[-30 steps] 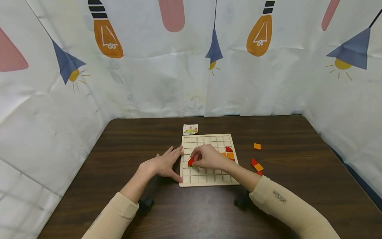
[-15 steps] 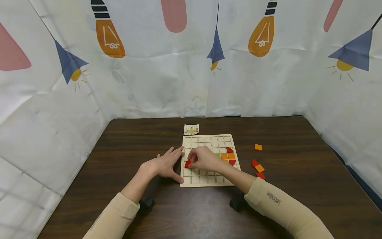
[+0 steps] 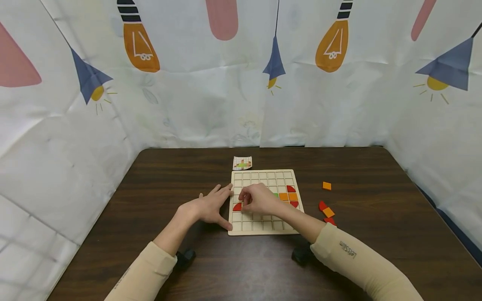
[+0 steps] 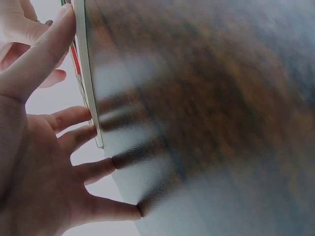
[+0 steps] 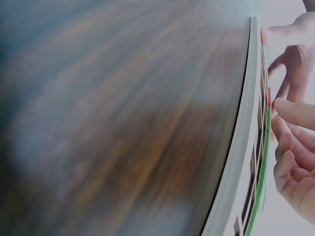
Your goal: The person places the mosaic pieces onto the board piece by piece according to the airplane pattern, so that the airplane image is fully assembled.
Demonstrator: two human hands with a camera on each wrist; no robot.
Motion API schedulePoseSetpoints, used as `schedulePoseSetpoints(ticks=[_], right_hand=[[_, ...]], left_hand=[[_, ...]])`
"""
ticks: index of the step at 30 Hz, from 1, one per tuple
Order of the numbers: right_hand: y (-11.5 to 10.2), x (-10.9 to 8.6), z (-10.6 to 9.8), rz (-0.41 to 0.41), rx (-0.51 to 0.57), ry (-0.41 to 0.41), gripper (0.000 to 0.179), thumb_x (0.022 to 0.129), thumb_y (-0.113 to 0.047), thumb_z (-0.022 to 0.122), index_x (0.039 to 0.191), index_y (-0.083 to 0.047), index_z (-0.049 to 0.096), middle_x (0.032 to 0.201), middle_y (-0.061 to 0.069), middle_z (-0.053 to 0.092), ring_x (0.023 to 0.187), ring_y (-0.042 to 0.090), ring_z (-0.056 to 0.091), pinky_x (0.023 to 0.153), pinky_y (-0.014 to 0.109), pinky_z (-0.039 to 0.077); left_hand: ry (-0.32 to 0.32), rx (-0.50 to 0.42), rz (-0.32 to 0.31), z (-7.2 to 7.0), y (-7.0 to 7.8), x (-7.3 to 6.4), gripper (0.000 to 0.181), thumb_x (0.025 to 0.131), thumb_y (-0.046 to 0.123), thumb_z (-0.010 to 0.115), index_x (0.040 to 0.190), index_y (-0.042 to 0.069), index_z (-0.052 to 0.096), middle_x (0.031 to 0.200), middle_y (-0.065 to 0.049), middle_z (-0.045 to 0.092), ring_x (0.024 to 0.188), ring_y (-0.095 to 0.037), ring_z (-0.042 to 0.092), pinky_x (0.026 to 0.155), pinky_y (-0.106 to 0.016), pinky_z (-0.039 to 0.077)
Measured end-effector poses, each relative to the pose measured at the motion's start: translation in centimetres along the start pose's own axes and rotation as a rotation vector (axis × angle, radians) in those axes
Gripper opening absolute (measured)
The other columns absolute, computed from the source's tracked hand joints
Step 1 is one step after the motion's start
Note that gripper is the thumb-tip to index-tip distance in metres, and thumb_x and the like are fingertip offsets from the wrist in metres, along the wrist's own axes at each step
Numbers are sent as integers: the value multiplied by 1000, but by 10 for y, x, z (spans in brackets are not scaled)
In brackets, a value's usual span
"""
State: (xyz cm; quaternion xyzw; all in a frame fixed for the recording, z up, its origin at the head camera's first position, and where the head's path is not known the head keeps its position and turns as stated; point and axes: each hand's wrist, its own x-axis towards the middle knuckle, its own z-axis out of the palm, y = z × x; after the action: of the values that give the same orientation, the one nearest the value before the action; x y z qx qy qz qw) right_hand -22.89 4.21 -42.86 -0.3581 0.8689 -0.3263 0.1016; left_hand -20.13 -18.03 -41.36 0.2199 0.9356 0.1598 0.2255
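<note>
My left hand [image 3: 207, 206] is spread, its fingertips and thumb against the left edge of the pale wooden grid board [image 3: 260, 225]. In the left wrist view, the left hand's fingers [image 4: 74, 120] reach toward the board's side. Over the middle of the board is my right hand [image 3: 261, 198], its fingers bent. The thumb and fingertips sit right beside a red quarter-circle tile [image 3: 237, 207], which lies flat in a left-side cell. In the right wrist view, the right hand [image 5: 298, 152] hovers low over a row of green tiles [image 5: 260, 187], partly hidden in the head view.
Orange square tiles [image 3: 283, 196] and red rounded tiles [image 3: 290, 189] lie at the board's right side. A small pattern card [image 3: 242, 163] is behind the board. To the right on the dark table [image 3: 180, 167] are loose orange [image 3: 326, 186] and red tiles [image 3: 329, 220].
My right hand has brought the red tile slightly left and down into a cell, and its fingers have shifted to the tile's right side. The left hand has stayed at the board's edge.
</note>
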Motion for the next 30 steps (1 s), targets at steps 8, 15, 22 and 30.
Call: schedulePoseSetpoints(ticks=[8,15,22,30], right_hand=[[9,-8,-9,10,35,2,15,84,-5,83,95,-8,74,72,-9,64,66,6,59,66,26,51],[21,-22,-25,37,56,6,17,86,-7,81,102,-6,74,77,-8,66,68,7,60,66,28,51],[38,-39,-42,64,73,31,18,90,-10,79,106,-5,73,82,-7,67,74,10,62,72,33,53],[59,-59,-61,129,95,85,19,91,-10,79,109,-5,73,84,-5,68,75,14,63,71,34,54]], left_hand=[[-2,-9,-24,0,2,-1,108,77,53,88,160,10,33,172,-8,7,156,-39,4,106,-81,13],[-2,-6,-30,-1,2,1,109,77,53,88,160,10,33,172,-9,8,156,-39,4,107,-81,13],[3,-4,-24,-1,3,0,108,77,52,88,160,10,33,172,-10,7,156,-39,4,107,-81,13],[5,-3,-14,0,3,-1,107,77,51,89,159,9,34,171,-10,8,155,-39,5,106,-82,14]])
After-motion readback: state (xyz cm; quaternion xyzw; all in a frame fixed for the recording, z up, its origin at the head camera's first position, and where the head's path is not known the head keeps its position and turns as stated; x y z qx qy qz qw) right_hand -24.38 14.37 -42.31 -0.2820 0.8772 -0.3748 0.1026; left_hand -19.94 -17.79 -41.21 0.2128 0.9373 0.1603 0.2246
